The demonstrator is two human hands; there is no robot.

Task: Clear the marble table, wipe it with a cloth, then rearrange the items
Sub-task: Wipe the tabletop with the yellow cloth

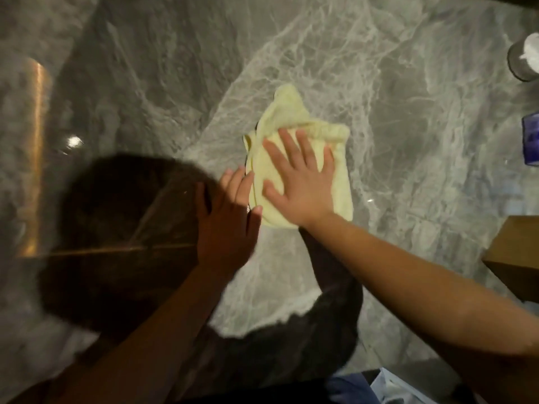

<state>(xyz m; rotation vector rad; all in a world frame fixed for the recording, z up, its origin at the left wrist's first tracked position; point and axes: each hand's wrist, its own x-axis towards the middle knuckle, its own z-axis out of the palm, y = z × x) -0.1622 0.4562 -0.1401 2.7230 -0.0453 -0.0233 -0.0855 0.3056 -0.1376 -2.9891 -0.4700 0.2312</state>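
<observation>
A pale yellow cloth [294,118] lies crumpled flat on the grey veined marble table [408,135], near the middle of the view. My right hand [303,182] is pressed flat on the cloth with fingers spread. My left hand [227,220] rests flat on the marble just left of the cloth, its fingertips touching the cloth's left edge. Neither hand grips anything.
At the right edge stand a dark round container holding white tissue [525,59], a blue object [530,141] and a brown cardboard box [516,255]. A dark shadow covers the marble at lower left. A blue and white item [388,386] sits below the table's near edge.
</observation>
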